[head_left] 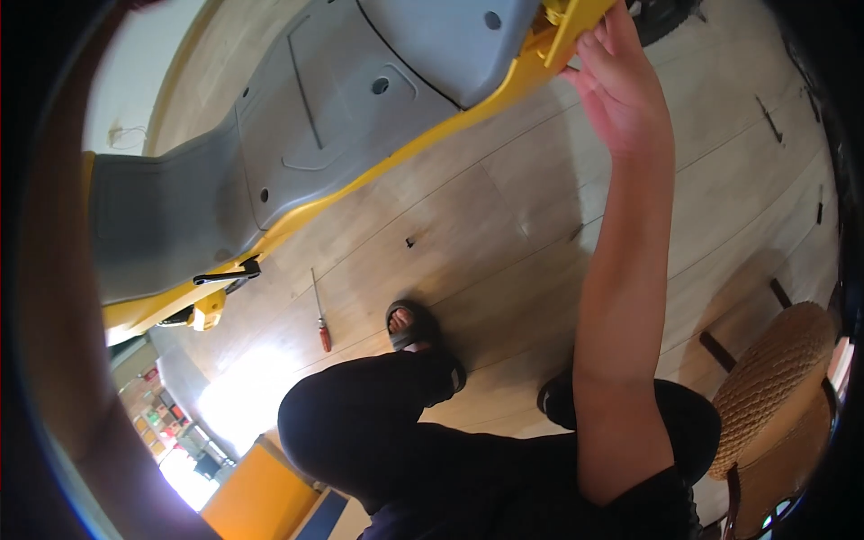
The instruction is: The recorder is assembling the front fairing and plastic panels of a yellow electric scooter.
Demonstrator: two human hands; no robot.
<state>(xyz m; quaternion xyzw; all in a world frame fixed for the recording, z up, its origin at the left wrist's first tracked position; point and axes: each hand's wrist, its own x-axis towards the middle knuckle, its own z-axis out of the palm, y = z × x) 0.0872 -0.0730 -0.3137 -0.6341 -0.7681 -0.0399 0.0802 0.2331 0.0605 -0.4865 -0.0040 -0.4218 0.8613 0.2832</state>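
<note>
**Right hand on yellow frame of grey-and-yellow body**

Obs. 1: Right hand [621, 90] is raised at the upper right of the view, forearm running up from the lower edge. Its fingers [598, 45] are stretched fairly flat and close together, pressed against a yellow bracket [576, 25] at the end of the body. They rest on it; whether they wrap round it, I cannot tell.

Obs. 2: The body [351, 99] is a large moulded piece, grey panels with round holes, edged by a yellow frame [405, 153]. It is tilted and off the floor, spanning from the left edge to the top centre. A black lever [225, 274] and a yellow fitting [209, 310] sit at its lower left end.

Obs. 3: Left hand is not visible anywhere in the view.

Obs. 4: The floor [504, 225] is pale wood plank. A screwdriver [319, 315] with a red handle lies on it, below the body and well apart from the right hand. A small dark piece [410, 241] lies on the floor nearby.

Obs. 5: The person wears dark trousers; one sandalled foot [409, 326] is planted on the floor near the screwdriver. A woven stool [774, 378] stands at the lower right.
</note>
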